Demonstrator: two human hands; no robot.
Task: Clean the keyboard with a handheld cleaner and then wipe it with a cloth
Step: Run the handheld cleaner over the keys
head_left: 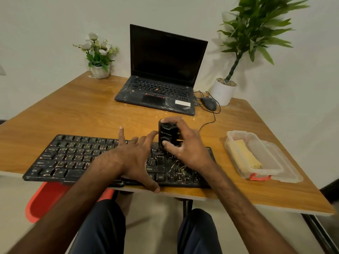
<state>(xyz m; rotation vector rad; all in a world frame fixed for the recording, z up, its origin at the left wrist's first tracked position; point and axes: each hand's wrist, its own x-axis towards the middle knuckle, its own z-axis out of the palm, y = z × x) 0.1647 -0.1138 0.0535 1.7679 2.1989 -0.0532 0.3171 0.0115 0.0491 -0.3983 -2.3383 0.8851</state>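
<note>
While the right hand (185, 149) is gripping the cleaner (167, 136) upright on the right end of the keyboard (60, 162), the left hand (135, 158) is pressing flat, fingers spread, on the middle keys. The keyboard is sitting at the near edge of the table (73, 110), seemingly overhanging it, so a hard push is risking tipping it off. The cloth (245, 154) is lying in the box (271, 162) at right.

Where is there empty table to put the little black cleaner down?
Bare wood lies between the keyboard and the laptop, leftward toward the flower pot. Crowded: the right side, with mouse, cable, white plant pot and plastic container.
</note>
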